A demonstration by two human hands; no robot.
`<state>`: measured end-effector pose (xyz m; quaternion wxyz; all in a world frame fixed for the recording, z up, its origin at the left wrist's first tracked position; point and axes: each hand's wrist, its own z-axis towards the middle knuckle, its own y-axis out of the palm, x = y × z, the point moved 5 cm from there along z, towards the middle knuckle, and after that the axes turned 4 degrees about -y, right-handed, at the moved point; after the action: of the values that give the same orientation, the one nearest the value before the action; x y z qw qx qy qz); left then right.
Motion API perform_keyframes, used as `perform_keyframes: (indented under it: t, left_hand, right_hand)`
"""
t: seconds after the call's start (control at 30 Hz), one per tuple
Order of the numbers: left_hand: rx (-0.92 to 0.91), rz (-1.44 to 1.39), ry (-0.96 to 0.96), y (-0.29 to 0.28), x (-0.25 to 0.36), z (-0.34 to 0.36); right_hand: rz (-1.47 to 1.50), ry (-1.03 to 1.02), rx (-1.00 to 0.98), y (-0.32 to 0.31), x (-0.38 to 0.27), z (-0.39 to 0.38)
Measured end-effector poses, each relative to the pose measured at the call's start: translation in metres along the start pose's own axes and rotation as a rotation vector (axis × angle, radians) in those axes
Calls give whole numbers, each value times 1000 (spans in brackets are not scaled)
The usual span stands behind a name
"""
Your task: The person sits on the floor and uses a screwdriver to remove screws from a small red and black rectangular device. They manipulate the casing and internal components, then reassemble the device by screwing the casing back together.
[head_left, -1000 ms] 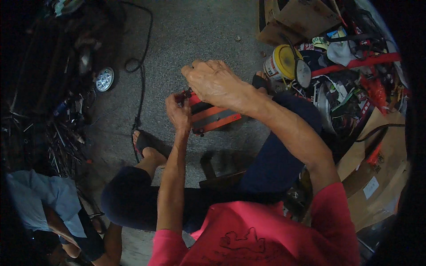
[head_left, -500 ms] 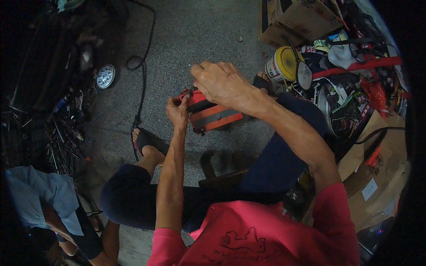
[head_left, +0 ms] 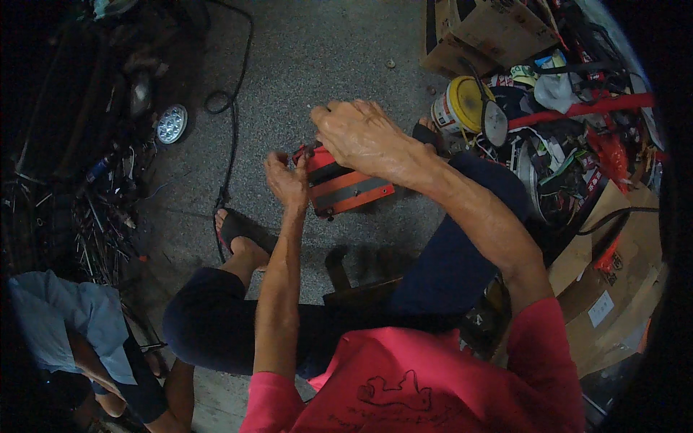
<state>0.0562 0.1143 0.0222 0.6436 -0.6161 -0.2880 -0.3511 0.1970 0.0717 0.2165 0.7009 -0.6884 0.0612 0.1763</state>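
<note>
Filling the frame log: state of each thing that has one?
Red-and-grey device: striped side up, partly hidden by hands
Left hand: thumb and fingers apart, at device's left end
Right hand: fingers bent; grip hidden
Black cable: looped on floor
Round lamp: lit or not, can't tell

Around me the speckled grey floor lies dimly lit, a black cable looping over it on my left, a cardboard box ahead to my right.
</note>
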Motion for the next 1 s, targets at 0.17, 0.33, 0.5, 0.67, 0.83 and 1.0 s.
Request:
perform_keyframes:
  t: [0.17, 0.33, 0.5, 0.67, 0.83, 1.0]
  left_hand:
    - [-56, 121, 163, 7, 10, 0]
    - [-105, 127, 150, 12, 9, -1]
    - [-88, 160, 177, 12, 12, -2]
    - [-114, 160, 175, 12, 10, 0]
    - [-115, 103, 208, 9, 18, 1]
    - [-125, 72, 286, 9, 16, 4]
  right_hand:
    - [21, 8, 9, -2, 1, -1]
    - [9, -34, 28, 4, 3, -1]
    - [13, -76, 95, 5, 1, 1]
    - [33, -150, 120, 9, -8, 3]
    - [-5, -201, 145, 9, -12, 2]
    - [-67, -138, 54, 11, -4, 11]
